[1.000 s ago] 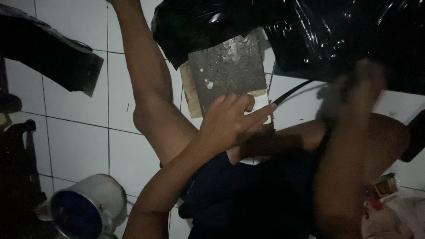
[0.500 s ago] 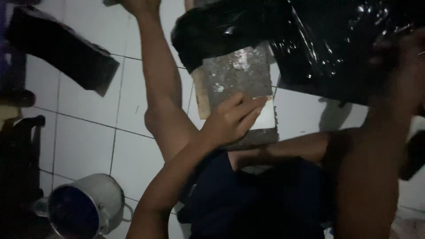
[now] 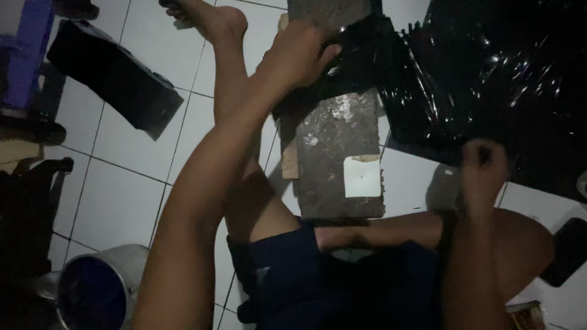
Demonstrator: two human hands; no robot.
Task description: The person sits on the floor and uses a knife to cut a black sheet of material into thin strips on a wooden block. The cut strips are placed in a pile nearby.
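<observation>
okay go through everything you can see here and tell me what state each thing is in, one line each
Left hand: reaching forward, resting on the far end of the slab.
Right hand: raised in a closed fist, blurred; contents unclear.
Grey slab: flat on the floor on a wooden board, a pale square patch on it.
Black plastic sheet: crumpled, lying beside the slab.
Metal pot: upright, lid off.
Black box: lying tilted on the tiles.
</observation>
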